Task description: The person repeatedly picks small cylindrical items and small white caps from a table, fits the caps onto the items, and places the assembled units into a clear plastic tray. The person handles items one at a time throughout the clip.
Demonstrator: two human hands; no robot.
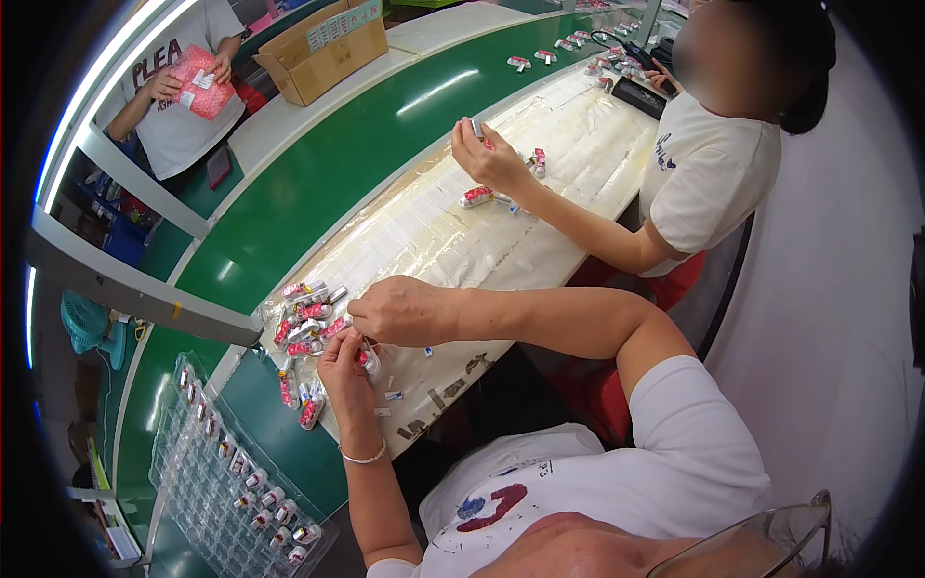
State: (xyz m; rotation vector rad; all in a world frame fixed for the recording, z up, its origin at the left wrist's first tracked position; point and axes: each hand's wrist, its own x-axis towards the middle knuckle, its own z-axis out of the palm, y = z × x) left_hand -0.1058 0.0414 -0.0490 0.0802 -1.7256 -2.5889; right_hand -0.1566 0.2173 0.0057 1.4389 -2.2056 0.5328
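My left hand (345, 364), with a bracelet at its wrist, is closed around a small red-and-white wrapped item (366, 358) with a pale rounded end. My right hand (403, 311) comes in from the right, its fingers pinched together right at the left fingertips. What the right fingers hold there is hidden. Just left of both hands lies a loose pile of small red-and-white wrapped items (306, 328), some with silver caps. A few tiny white-and-blue slips (393, 395) lie on the covered table below my hands.
A clear compartment tray (193, 462) holding several small silver-capped pieces stands at lower left. A green conveyor belt (318, 183) curves past the table (424, 231). A co-worker (723, 164) handles similar items at right; another person (178, 87) holds a pink bubble-wrap packet near a cardboard box (332, 58).
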